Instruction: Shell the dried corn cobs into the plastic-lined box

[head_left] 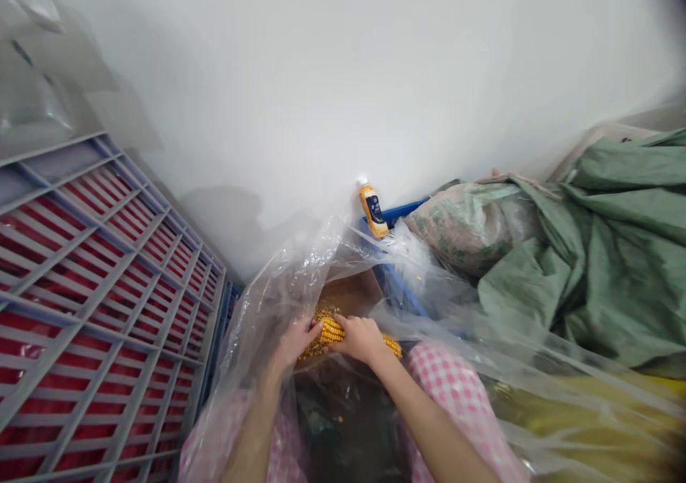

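Observation:
A yellow corn cob (332, 330) lies crosswise between my hands, its kernels showing. My left hand (294, 341) grips its left end, thumb on top. Wrapped over the cob from the right is my right hand (360, 338), and more of a yellow cob sticks out past its far side; whether it is the same cob I cannot tell. Beneath my hands, loose corn kernels (311, 349) lie in a brown cardboard box (356, 291). A clear plastic sheet (268, 290) drapes around the box and over my legs.
A grey slatted crate (128, 261) with red contents stands at the left. An orange bottle (374, 210) leans by the white wall at a blue crate (404, 211). To the right are a patterned plastic bag (461, 226) and a green cloth sack (605, 254).

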`<state>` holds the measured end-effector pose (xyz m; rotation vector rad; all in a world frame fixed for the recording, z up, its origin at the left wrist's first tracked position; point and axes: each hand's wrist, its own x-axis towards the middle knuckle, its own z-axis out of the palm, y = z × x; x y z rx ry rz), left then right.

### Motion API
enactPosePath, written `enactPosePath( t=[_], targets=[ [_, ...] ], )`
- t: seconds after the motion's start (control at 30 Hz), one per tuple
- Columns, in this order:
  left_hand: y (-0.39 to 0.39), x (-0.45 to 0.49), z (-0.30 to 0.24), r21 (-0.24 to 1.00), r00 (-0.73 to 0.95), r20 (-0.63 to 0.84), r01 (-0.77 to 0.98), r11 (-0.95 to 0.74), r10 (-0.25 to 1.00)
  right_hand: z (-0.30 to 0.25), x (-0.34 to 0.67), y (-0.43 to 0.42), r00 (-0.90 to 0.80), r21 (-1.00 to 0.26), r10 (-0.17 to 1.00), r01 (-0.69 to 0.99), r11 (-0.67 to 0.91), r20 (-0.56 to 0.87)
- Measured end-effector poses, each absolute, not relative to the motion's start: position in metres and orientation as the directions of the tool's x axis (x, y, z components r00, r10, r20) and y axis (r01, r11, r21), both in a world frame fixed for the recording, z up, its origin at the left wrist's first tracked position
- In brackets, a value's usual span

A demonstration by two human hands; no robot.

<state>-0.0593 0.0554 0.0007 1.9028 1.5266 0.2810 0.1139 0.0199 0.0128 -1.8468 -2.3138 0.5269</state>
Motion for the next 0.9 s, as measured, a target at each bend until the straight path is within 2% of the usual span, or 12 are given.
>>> enactPosePath(
  t=[0.13,0.2,0.23,0.3,0.37,0.43,0.5,0.9],
  targets=[
    [0.053,-0.058,0.003,0.570,0.270,-0.208,0.815,-0.108,0.940,0.014,0.115,0.020,-0.216,-0.420,0.970,0.894,0.152,-0.108],
    [0.052,-0.057,0.008,0.664,0.220,-0.172,0.746,-0.051,0.960,0.018,0.117,0.022,-0.169,-0.550,0.982,0.830,0.094,-0.087],
    [0.052,-0.057,0.012,0.742,0.195,-0.151,0.670,-0.020,0.969,0.021,0.118,0.023,-0.144,-0.649,0.987,0.758,0.066,-0.068],
    [0.050,-0.054,0.020,0.881,0.160,-0.123,0.473,0.034,0.979,0.028,0.119,0.025,-0.085,-0.862,0.996,0.505,0.037,-0.007],
    [0.048,-0.051,0.027,0.935,0.143,-0.145,0.344,0.088,0.979,0.035,0.120,0.028,0.008,-0.979,0.999,0.202,0.038,0.041],
    [0.047,-0.048,0.029,0.932,0.143,-0.189,0.336,0.132,0.972,0.040,0.121,0.029,0.127,-0.999,0.991,0.010,0.034,0.035],
    [0.046,-0.046,0.026,0.919,0.159,-0.214,0.366,0.144,0.964,0.042,0.122,0.030,0.223,-0.998,0.975,-0.062,0.023,0.009],
    [0.048,-0.040,0.010,0.892,0.273,-0.169,0.450,0.030,0.947,0.048,0.130,0.023,0.352,-0.979,0.936,-0.188,0.084,0.013]
  ],
)
